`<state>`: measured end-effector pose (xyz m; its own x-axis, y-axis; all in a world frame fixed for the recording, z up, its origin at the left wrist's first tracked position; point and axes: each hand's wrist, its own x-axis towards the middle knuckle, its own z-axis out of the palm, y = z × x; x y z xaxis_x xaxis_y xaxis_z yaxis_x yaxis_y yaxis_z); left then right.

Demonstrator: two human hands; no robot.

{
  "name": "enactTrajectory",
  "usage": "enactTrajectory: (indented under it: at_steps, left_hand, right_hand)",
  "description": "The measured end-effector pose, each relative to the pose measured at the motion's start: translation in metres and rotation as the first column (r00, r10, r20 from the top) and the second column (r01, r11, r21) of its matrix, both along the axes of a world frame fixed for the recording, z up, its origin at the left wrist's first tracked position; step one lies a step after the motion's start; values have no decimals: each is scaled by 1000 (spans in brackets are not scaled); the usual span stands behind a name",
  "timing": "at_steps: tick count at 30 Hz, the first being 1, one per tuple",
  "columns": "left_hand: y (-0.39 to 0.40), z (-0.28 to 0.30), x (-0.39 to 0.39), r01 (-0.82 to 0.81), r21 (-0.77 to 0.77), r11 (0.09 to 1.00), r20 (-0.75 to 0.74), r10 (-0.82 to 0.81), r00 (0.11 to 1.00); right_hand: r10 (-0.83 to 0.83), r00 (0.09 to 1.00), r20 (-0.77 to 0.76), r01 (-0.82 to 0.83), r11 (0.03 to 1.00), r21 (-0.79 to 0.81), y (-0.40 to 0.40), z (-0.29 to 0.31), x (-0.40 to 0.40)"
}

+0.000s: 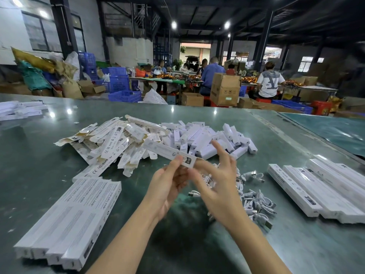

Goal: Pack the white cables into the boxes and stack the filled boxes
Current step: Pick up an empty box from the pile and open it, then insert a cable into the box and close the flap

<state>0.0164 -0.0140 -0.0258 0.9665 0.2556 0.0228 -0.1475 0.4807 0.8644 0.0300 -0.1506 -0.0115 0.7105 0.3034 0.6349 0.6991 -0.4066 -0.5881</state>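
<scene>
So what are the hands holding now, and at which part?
The left hand pinches a long white box at its near end; the right hand holds nothing.

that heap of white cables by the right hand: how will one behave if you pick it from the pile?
Probably floppy: the white cables lie in loose coils. Likely light, being thin and short. They overlap in the heap, so lifting one may drag neighbours along. The right hand hovers just over them.

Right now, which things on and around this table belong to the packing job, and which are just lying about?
Job:
left hand
right hand
held box
white cables
flat unfilled boxes
box rows left and right

Lying about:
small white packs
cardboard carton
blue crates
</scene>
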Motion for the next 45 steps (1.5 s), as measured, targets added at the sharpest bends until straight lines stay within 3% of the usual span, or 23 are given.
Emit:
enactTrajectory:
  at_steps: [2, 4, 7, 10, 12, 14, 16, 18, 20, 22, 24, 29, 35, 37, 42, 45]
  left_hand:
    - [9, 1, 1, -58, -93, 994, -10, 57, 998]
    - [18, 1, 1, -99, -157, 983, -14, 98, 995]
    - [23, 1, 0, -129, -210, 969, -19, 128, 992]
    - [20, 3, 0, -136, -214, 967, -31, 133, 991]
    - [19, 3, -1, -136, -201, 970, -36, 131, 991]
    - [19, 3, -1, -138, -190, 972, -42, 133, 990]
    - [17, 3, 0, -138, -186, 973, -52, 131, 990]
    - [16, 3, 1, -137, -181, 974, -63, 127, 990]
    - [15, 3, 2, -129, -178, 976, -67, 119, 991]
    - [16, 2, 2, -119, -188, 975, -66, 108, 992]
    - [17, 3, 2, -96, -220, 971, -53, 86, 995]
    - [19, 7, 0, -2, -386, 922, 24, 12, 1000]
    - [21, 13, -6, 187, -605, 774, 179, -97, 979]
    - [21, 13, -7, 215, -615, 759, 205, -110, 973]
    - [21, 13, -5, 195, -614, 765, 164, -118, 979]
    - [21, 11, -3, 161, -584, 795, 107, -121, 987]
  right_hand:
    - [-11, 998, -58, 31, 935, 353, -9, 12, 3]
    - [-114, 985, -129, 162, 868, 470, -22, 18, 10]
    - [-295, 927, -233, 349, 906, 240, -36, 13, 24]
    - [-443, 876, -190, 428, 896, -118, -36, 5, 26]
    - [-518, 845, -132, 450, 823, -346, -31, 0, 24]
    - [-587, 809, -42, 464, 681, -567, -23, -7, 24]
    - [-605, 796, -7, 462, 614, -640, -17, -14, 25]
    - [-587, 809, -27, 458, 659, -597, -15, -18, 27]
    - [-538, 841, -61, 456, 765, -455, -17, -20, 29]
    - [-408, 903, -135, 385, 907, -169, -19, -20, 29]
    - [-205, 944, -258, 243, 962, 125, -18, -15, 27]
    - [215, 876, -432, 38, 862, 506, -8, -4, 18]
    - [503, 745, -437, 40, 621, 783, 1, 0, 12]
    - [546, 727, -417, 20, 590, 807, 1, 1, 11]
    - [377, 842, -385, -67, 782, 620, 2, 2, 5]
    - [383, 858, -342, -193, 858, 476, 7, 1, 0]
